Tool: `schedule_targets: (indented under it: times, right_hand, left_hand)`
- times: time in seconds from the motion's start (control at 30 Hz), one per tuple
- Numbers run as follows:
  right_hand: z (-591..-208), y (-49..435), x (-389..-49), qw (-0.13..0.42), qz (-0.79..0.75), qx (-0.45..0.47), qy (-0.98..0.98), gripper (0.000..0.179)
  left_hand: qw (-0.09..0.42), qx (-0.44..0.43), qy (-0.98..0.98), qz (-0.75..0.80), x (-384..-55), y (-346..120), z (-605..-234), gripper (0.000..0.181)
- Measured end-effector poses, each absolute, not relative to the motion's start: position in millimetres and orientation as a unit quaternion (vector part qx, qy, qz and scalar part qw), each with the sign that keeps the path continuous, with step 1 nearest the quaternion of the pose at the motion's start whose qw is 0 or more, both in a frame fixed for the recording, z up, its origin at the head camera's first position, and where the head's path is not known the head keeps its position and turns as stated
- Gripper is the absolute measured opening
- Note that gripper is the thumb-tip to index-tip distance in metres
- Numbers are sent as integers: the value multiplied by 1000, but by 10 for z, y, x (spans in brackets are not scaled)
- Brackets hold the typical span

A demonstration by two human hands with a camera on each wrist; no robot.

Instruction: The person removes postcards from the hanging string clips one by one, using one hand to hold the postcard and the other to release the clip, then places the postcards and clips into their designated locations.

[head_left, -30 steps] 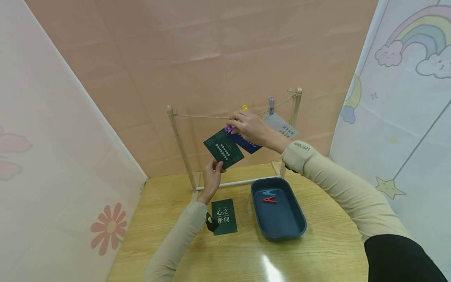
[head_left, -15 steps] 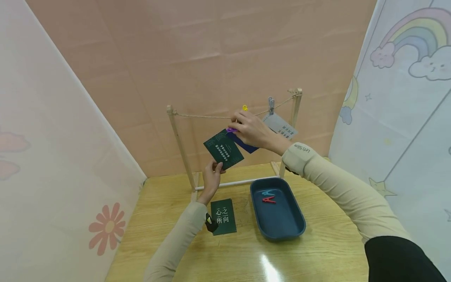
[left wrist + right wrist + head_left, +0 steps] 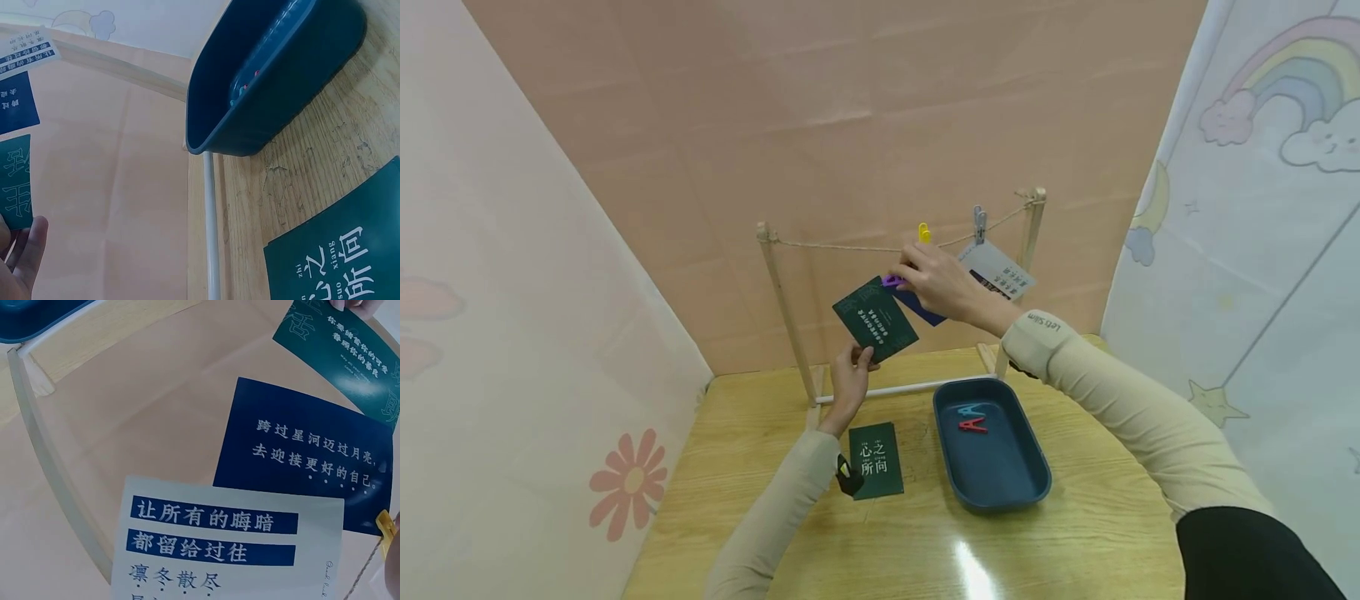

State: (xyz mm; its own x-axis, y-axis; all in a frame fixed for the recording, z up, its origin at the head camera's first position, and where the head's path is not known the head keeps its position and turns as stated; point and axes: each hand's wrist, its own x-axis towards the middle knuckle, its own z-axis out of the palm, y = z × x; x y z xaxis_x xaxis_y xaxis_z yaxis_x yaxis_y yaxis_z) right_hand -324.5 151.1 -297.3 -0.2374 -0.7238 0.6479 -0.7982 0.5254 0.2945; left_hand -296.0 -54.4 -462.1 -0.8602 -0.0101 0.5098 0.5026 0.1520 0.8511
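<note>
Card [image 3: 877, 320] in left hand [image 3: 851, 380] — clip [image 3: 892, 282] in right hand [image 3: 942, 282].

On my head feed, I see a dark green card [image 3: 876, 321] held aloft and tilted, its printed face toward me: two lines of pale Chinese characters in the middle, larger outlined ones near the ends. The left hand [image 3: 852, 379] pinches its lower corner between thumb and fingers. By its upper right corner, the right hand [image 3: 936, 279] grips a purple clothespin [image 3: 892, 282]; I can't tell whether it bites the card. Just beside hangs a navy blue card [image 3: 923, 310] with white characters, partly hidden from my head view by the right hand and whole-faced in my right wrist view.
</note>
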Motion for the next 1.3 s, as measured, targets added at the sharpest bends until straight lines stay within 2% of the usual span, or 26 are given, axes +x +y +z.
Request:
schedule_targets:
  times: [0.4, 0.7, 1.3]
  right_hand:
    - [-3072, 1536, -3282, 390, 40, 489, -779, 25]
    - [-3155, 1540, -3278, 392, 25, 488, -780, 17]
    - [-3297, 1546, -3293, 388, 40, 493, -778, 17]
  left_hand:
    - [200, -155, -740, -623, -2939, -547, -4682, 13]
    - [206, -161, -736, -625, -2826, -519, -4586, 12]
    - [194, -135, -739, -631, -2945, -627, -4726, 15]
